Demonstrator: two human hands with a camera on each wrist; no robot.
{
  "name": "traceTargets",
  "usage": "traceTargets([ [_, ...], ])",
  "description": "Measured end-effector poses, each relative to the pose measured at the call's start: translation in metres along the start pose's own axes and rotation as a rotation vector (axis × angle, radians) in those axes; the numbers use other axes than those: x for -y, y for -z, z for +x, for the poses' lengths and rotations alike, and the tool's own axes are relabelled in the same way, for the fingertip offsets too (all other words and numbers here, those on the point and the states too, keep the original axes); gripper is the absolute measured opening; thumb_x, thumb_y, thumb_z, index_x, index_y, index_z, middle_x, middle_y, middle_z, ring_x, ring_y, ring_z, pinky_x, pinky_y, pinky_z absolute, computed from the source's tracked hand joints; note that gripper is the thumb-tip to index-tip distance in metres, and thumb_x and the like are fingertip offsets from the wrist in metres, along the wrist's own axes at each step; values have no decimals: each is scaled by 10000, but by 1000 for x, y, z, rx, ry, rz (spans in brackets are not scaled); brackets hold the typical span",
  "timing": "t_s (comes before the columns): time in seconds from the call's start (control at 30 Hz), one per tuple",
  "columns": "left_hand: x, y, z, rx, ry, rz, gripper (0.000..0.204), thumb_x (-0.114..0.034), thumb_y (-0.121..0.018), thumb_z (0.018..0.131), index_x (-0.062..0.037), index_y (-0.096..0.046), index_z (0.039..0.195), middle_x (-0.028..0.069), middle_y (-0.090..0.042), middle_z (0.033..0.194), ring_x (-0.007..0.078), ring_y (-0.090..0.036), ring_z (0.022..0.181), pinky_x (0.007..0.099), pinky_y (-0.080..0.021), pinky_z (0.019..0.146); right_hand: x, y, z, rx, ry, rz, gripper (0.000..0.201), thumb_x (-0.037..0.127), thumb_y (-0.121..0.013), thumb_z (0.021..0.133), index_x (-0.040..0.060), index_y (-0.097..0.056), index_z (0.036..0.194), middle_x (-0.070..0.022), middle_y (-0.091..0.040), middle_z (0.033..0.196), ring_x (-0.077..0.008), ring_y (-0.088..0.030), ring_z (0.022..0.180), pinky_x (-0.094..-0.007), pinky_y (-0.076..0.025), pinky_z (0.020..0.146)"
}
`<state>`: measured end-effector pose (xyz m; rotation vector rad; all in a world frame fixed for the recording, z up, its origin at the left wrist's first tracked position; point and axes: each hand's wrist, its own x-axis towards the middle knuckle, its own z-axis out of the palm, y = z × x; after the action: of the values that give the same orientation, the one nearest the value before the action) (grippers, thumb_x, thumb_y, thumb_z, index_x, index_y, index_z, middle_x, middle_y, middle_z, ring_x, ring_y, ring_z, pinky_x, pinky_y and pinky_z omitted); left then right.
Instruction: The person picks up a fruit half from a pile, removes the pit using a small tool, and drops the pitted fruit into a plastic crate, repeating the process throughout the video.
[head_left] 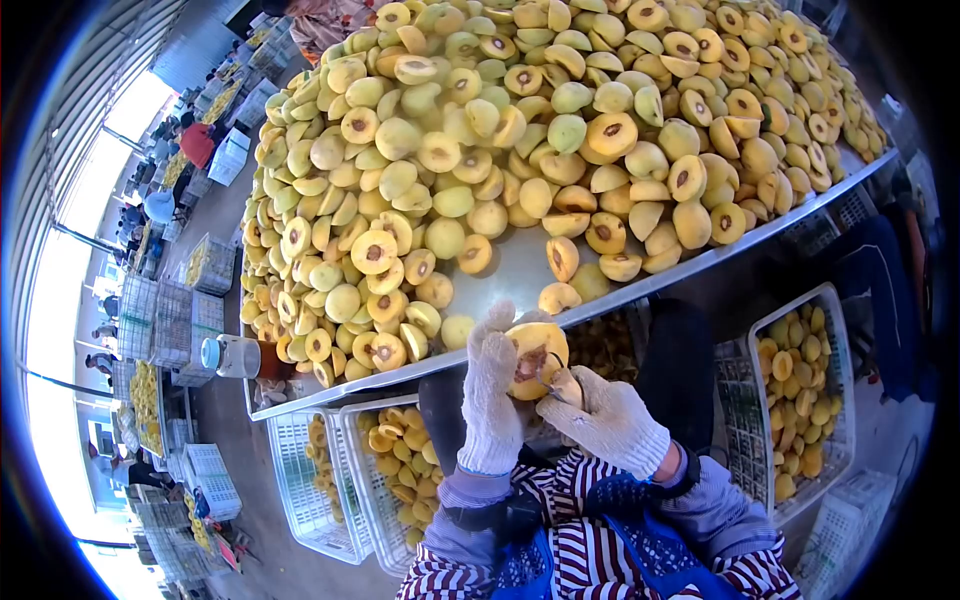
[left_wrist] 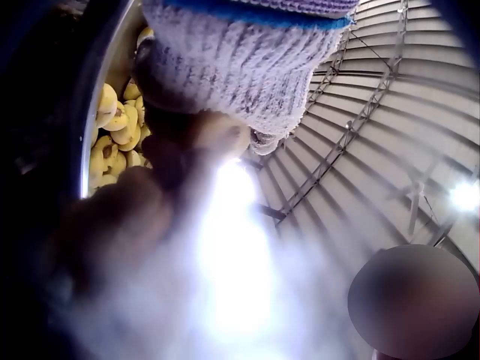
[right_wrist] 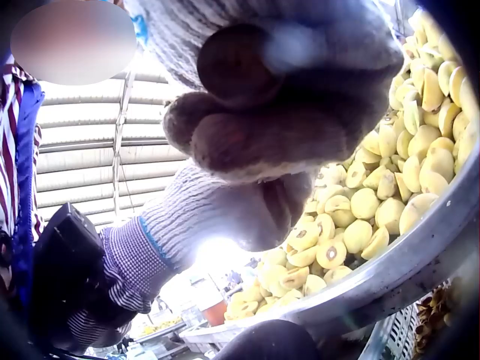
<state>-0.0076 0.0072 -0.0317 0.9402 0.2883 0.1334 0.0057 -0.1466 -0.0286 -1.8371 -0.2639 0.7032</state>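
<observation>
In the head view my gloved left hand [head_left: 490,395] holds a yellow peach half [head_left: 528,352] at the table's front edge, its cut face with a brown stone hollow turned toward me. The gloved right hand [head_left: 612,425] grips a small pitting tool [head_left: 567,388] with a rounded handle, and its thin curved metal tip lies against the cut face. From the right wrist, the right hand's curled fingers [right_wrist: 262,142] surround the dark round handle end [right_wrist: 238,64]. My left glove [left_wrist: 232,71] fills the top of the left wrist view, where its fingertips are shadowed.
A big heap of peach halves [head_left: 440,150] covers the metal table [head_left: 510,265]. Crates of peach halves stand below, on the left [head_left: 360,480] and right [head_left: 845,400]. A jar with a blue lid [head_left: 235,355] sits at the table's left corner. Other people work farther back.
</observation>
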Motion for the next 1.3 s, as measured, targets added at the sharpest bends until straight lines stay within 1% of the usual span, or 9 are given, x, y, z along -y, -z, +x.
traceTargets([
  [0.1, -7, -11, -13, 51, 1, 23, 640, -324, -601, 989, -40, -324, 1491, 154, -525, 1357, 217, -574, 1159, 355, -492, 988, 4, 1, -5, -26, 18, 24, 456, 466, -683, 884, 85, -604, 1121, -168, -683, 831, -361, -691, 769, -399, -535, 675],
  [0.2, -8, 10, -14, 32, 66, 336, 671, -273, -646, 966, -33, -321, 1501, 146, -521, 1364, 172, -553, 1175, 302, -476, 989, -1, 2, -4, -54, -36, 80, 442, 432, -701, 882, 82, -608, 1135, -159, -692, 820, -325, -702, 745, -382, -538, 661],
  [0.33, -28, 36, -11, 210, 318, 559, 643, -199, -700, 922, -21, -386, 1454, 134, -585, 1282, 170, -595, 1108, 293, -493, 961, 9, 8, -7, -124, -70, 215, 405, 407, -705, 894, 80, -628, 1120, -110, -684, 727, -215, -694, 656, -334, -531, 612],
  [0.5, -16, 29, -17, 21, 125, -22, 541, -166, -702, 908, -33, -441, 1362, 151, -595, 1245, 268, -621, 1089, 387, -529, 952, 7, 0, -11, -60, -65, 203, 387, 384, -707, 902, 86, -635, 1138, -62, -695, 761, -141, -683, 694, -290, -533, 657],
  [0.67, -9, 20, -17, 24, 58, -89, 612, -250, -672, 942, -43, -372, 1434, 160, -518, 1340, 279, -583, 1161, 423, -511, 988, 9, -10, -15, 44, -108, 34, 454, 473, -686, 881, 76, -624, 1091, -171, -687, 820, -329, -701, 767, -379, -539, 689],
  [0.9, -3, 1, -25, -48, -52, -119, 654, -442, -598, 970, -37, -385, 1437, 176, -527, 1319, 349, -607, 1102, 534, -541, 942, 8, -12, -12, 36, -74, 3, 468, 514, -651, 890, 80, -607, 1057, -178, -686, 832, -377, -687, 793, -436, -532, 674],
  [1.1, 0, -22, -34, -106, -250, 53, 521, -390, -581, 992, -24, -454, 1340, 181, -543, 1330, 317, -612, 1105, 490, -548, 934, 3, -16, -13, -14, -15, -5, 463, 499, -634, 903, 83, -606, 1106, -185, -686, 866, -399, -677, 812, -442, -536, 680],
  [1.17, 1, -19, -34, -18, -301, 90, 436, -288, -571, 1009, -21, -439, 1327, 192, -519, 1364, 286, -584, 1155, 432, -515, 964, 5, -17, -16, -3, -19, 69, 439, 465, -641, 908, 82, -607, 1122, -171, -690, 865, -404, -674, 810, -444, -538, 684],
  [1.3, -6, -12, -24, 62, -297, 336, 347, -176, -563, 1012, -5, -462, 1297, 202, -541, 1340, 237, -582, 1149, 373, -494, 973, 11, -10, -18, 160, -90, 342, 326, 346, -638, 944, 62, -607, 1100, -91, -668, 745, -252, -665, 639, -342, -516, 572],
])
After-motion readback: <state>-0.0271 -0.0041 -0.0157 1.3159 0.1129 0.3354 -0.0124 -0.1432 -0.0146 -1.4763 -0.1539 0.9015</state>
